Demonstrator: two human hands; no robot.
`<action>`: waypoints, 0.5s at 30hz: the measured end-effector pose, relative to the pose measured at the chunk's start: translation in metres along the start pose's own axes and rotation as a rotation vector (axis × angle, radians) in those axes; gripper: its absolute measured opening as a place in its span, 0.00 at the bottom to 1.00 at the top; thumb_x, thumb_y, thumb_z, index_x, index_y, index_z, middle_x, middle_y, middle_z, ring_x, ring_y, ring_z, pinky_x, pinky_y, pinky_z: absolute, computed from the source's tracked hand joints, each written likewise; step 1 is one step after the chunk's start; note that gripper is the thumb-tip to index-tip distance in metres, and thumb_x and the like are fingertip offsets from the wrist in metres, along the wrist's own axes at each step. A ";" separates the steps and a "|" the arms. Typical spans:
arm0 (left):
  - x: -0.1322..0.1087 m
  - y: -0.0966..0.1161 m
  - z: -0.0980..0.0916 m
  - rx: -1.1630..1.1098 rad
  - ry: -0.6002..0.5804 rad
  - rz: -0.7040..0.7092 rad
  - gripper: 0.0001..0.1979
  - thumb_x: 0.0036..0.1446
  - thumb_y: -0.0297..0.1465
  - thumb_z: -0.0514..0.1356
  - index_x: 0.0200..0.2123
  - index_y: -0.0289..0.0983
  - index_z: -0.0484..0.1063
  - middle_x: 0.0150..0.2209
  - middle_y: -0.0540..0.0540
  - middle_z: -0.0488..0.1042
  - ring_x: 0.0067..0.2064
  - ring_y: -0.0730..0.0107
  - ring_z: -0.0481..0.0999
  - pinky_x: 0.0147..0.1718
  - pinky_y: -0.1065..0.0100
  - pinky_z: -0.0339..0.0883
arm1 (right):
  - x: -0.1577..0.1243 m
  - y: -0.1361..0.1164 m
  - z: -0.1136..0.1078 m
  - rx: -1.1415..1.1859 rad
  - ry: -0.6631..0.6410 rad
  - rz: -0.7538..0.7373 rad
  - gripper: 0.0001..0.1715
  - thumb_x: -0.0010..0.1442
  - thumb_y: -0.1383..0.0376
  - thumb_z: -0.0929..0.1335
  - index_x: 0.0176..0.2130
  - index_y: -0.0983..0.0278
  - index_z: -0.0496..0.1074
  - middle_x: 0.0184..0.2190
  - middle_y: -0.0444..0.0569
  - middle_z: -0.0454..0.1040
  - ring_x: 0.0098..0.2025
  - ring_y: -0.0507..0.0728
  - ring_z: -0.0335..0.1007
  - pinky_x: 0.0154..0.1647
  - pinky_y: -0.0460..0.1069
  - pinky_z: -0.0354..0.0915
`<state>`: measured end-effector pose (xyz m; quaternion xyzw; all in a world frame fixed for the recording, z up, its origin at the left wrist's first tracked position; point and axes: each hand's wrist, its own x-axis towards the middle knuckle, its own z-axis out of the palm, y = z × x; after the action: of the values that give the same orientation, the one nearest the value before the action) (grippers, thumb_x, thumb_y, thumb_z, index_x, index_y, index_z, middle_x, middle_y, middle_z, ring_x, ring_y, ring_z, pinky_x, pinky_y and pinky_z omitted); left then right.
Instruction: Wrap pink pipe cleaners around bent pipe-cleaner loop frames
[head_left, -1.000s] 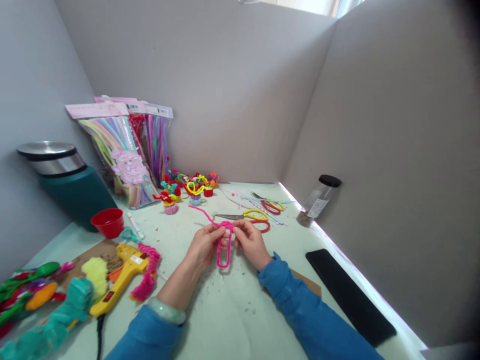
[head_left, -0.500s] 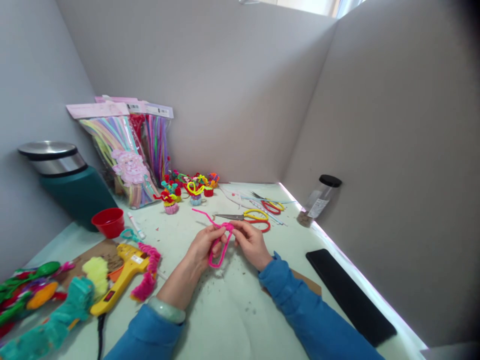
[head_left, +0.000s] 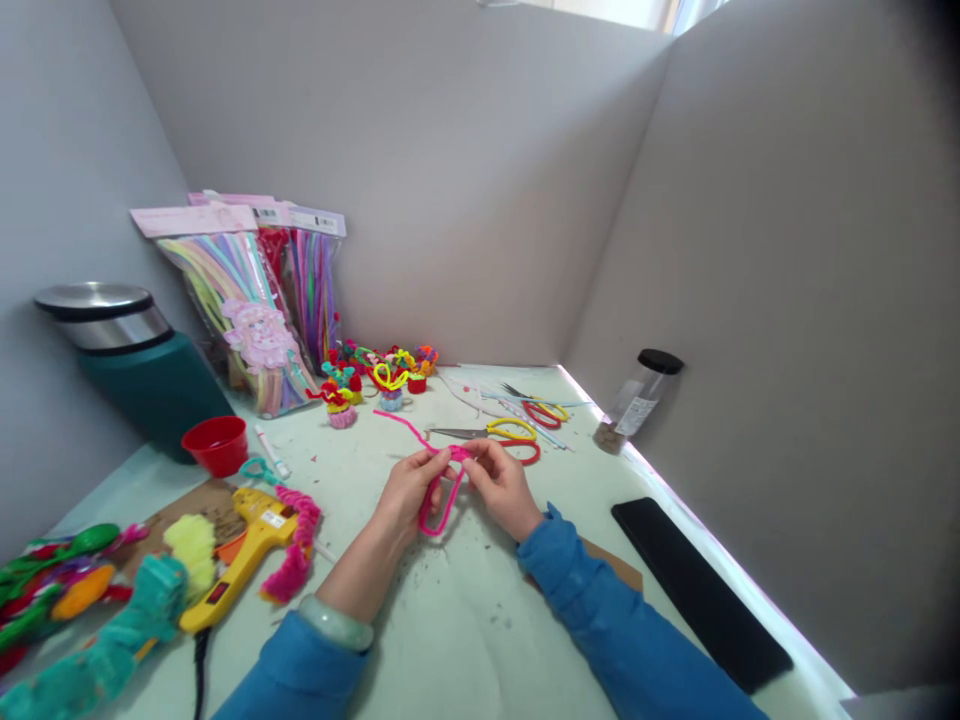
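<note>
A bright pink pipe cleaner is bent into a long loop hanging toward me, with a twisted part at the top and a free end reaching up to the left. My left hand pinches it on the left of the twist. On the other side, my right hand is closed on the twisted part with thumb and fingertips. Just beyond the hands lie scissors with red and yellow handles. Small pipe-cleaner figures in several colours stand farther back.
At left are a yellow glue gun, a red cup, a teal bottle and bags of pipe cleaners. A second pair of scissors lies behind. To the right are a clear jar and a black slab.
The free end of the pink pipe cleaner has shifted slightly up and left. Both hands stay nearly in place, still pinching it.
</note>
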<state>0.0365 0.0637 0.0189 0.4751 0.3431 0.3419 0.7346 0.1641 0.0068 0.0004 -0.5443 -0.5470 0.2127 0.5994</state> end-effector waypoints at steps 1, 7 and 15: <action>0.000 -0.001 0.000 0.011 0.009 0.007 0.16 0.44 0.41 0.63 0.26 0.33 0.68 0.11 0.55 0.62 0.10 0.82 0.56 0.11 0.76 0.50 | 0.000 -0.001 0.000 -0.009 0.003 -0.002 0.13 0.56 0.60 0.64 0.41 0.63 0.66 0.27 0.45 0.70 0.23 0.50 0.63 0.24 0.45 0.60; -0.001 -0.005 0.005 0.049 -0.023 0.010 0.17 0.43 0.42 0.63 0.27 0.32 0.70 0.12 0.52 0.65 0.13 0.78 0.62 0.14 0.76 0.54 | -0.003 -0.009 0.001 -0.144 0.017 -0.081 0.10 0.57 0.62 0.64 0.38 0.63 0.69 0.27 0.48 0.72 0.28 0.53 0.65 0.30 0.48 0.62; 0.000 -0.007 0.004 0.058 -0.015 0.007 0.17 0.42 0.41 0.64 0.26 0.31 0.71 0.14 0.49 0.67 0.15 0.77 0.65 0.16 0.75 0.58 | -0.001 -0.008 -0.001 -0.079 0.013 -0.059 0.09 0.58 0.62 0.62 0.35 0.63 0.69 0.26 0.46 0.72 0.28 0.53 0.67 0.31 0.47 0.63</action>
<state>0.0413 0.0594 0.0137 0.5000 0.3458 0.3310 0.7218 0.1616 0.0029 0.0072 -0.5524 -0.5670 0.1698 0.5869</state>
